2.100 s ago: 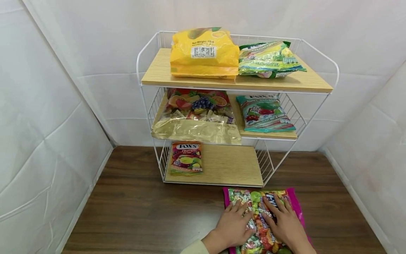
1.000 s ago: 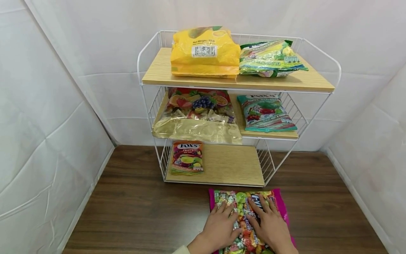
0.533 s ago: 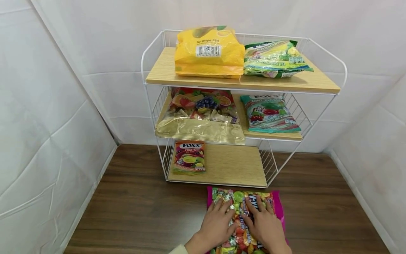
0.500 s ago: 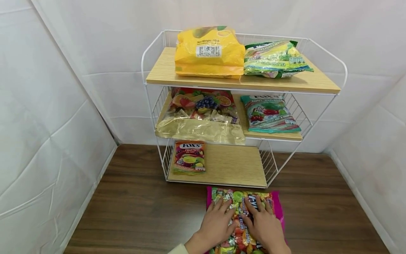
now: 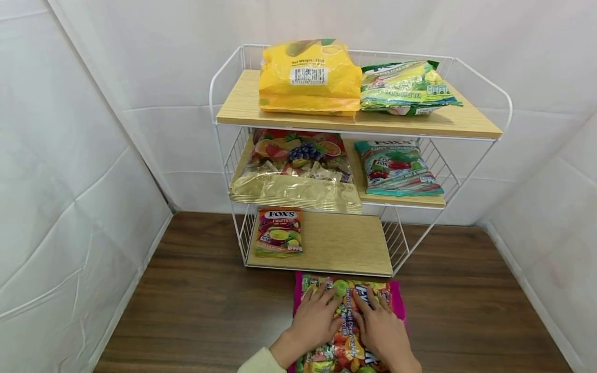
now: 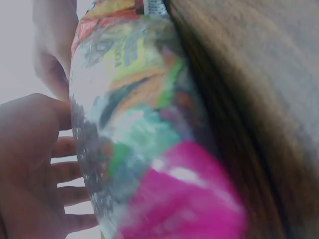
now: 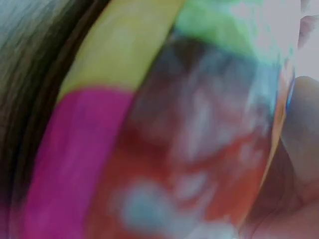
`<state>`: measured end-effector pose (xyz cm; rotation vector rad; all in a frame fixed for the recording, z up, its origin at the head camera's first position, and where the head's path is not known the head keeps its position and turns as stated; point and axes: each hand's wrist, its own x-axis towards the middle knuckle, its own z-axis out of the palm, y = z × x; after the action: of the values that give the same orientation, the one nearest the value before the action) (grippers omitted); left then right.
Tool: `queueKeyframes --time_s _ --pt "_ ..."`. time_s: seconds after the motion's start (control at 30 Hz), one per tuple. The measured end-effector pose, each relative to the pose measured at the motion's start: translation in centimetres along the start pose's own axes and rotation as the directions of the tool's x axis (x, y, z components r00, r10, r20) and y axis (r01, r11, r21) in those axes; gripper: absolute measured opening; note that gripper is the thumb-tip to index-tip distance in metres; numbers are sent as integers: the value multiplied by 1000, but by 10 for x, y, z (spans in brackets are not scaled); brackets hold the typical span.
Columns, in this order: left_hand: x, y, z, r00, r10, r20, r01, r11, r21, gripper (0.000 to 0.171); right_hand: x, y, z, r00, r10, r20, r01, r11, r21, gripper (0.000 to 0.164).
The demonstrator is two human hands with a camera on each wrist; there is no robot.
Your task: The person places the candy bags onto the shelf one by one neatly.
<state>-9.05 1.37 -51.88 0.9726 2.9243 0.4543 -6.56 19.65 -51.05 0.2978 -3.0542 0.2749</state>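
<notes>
A large candy bag (image 5: pixel 347 303) with magenta ends and printed fruit lies flat on the table, just in front of the shelf rack. My left hand (image 5: pixel 313 318) rests on its left part with fingers spread and fairly straight. On the right part lies my right hand (image 5: pixel 382 329), its fingers likewise extended across the wrapper. The left wrist view shows the candy bag (image 6: pixel 134 114) from its side, with the left hand's fingers (image 6: pixel 70 172) touching its upper face. In the blurred right wrist view, only part of the right hand (image 7: pixel 294 199) shows beside the bag.
A white wire rack (image 5: pixel 298 269) with three wooden shelves stands behind the bag. It holds a yellow bag (image 5: pixel 310 83), a green bag (image 5: pixel 406 88), a gold-and-red fruit candy bag (image 5: pixel 298 171), a teal Fox's bag (image 5: pixel 398 168) and a small Fox's Fruits bag (image 5: pixel 280 233).
The magenta-ended candy bag has slid left along the table, both hands moving with it. It now lies slightly closer to the rack. Its middle lettering shows more. The head view has shifted slightly.
</notes>
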Motion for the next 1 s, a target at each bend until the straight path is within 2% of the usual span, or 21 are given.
queueKeyframes --time_s 0.17,0.33,0.6,0.8,1.0 --pt "1 -8 0 1000 -26 15 26 1000 -2 49 -2 3 6 998 -48 -45 52 996 74 37" --pt "2 -12 -3 1000 -21 17 21 1000 5 48 -4 3 8 997 -54 -53 60 991 118 37" --pt "0 -18 -8 1000 -12 14 11 998 61 48 -5 2 15 996 -65 -67 73 991 116 39" --pt "-5 -20 -12 998 -40 39 38 999 33 50 -8 6 19 998 -64 -10 64 982 178 45" --pt "-6 -22 -12 999 -26 22 26 999 31 50 -17 10 8 997 -50 63 24 936 351 46"
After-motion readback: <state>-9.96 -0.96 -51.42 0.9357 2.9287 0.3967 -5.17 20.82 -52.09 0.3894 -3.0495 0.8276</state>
